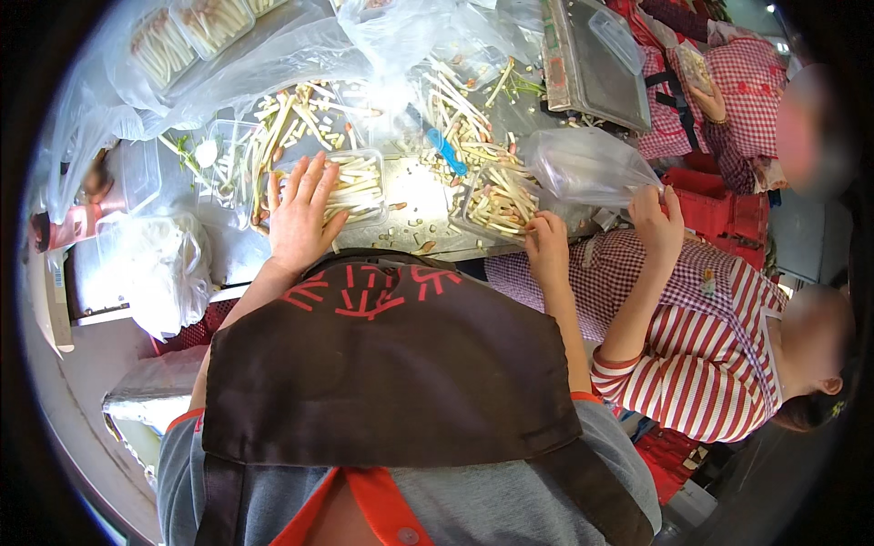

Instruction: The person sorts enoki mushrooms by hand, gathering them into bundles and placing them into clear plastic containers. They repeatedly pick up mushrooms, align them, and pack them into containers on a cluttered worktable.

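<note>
My left hand lies flat with fingers spread over a clear plastic container of pale cut vegetable stems. Its palm hides the container's left part. At the right, my right hand has bent fingers at the near right corner of a second clear container, filled with shorter, brownish-tipped stem pieces. Whether those fingers pinch anything is hard to see. Longer uncut stems lie beyond my left hand. A blue plastic-handled tool rests among loose cut pieces between the containers.
Close on my right, a co-worker's hand holds a clear plastic bag. Another person's hand holds a packed container farther off. Plastic sheeting covers the far side, near filled containers. A white plastic bag sits left.
</note>
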`<state>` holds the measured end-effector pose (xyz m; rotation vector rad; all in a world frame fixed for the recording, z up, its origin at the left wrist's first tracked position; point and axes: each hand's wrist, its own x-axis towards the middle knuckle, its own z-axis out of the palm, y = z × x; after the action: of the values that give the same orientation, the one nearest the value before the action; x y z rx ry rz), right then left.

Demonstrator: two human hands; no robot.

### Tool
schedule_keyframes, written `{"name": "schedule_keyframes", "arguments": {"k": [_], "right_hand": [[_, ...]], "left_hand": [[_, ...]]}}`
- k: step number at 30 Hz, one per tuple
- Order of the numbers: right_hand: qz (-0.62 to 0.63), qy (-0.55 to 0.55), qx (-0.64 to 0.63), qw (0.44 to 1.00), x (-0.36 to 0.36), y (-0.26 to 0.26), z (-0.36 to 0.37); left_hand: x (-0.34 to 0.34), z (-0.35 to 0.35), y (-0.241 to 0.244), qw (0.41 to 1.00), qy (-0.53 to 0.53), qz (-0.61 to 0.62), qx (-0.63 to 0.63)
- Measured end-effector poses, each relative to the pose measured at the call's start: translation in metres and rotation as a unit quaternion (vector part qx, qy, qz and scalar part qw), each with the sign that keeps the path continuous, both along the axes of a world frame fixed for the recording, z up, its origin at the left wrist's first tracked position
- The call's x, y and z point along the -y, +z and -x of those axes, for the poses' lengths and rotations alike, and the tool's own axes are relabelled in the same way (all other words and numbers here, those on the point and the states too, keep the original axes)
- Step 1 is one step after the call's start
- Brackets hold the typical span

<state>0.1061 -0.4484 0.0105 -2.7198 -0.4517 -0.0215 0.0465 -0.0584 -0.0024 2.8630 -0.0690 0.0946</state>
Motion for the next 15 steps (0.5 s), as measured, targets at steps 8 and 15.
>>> {"name": "schedule_keyframes", "arguments": {"k": [8,15], "right_hand": [[0.035,0.053,0.007,0.998,-0.006,0.004,-0.007],[0.037,0.064,0.020,0.997,-0.010,-0.003,-0.011]], "left_hand": [[0.000,0.000,-0.001,1.000,0.000,0.005,0.003],[-0.002,0.001,-0.001,1.000,-0.005,0.016,0.010]]}}
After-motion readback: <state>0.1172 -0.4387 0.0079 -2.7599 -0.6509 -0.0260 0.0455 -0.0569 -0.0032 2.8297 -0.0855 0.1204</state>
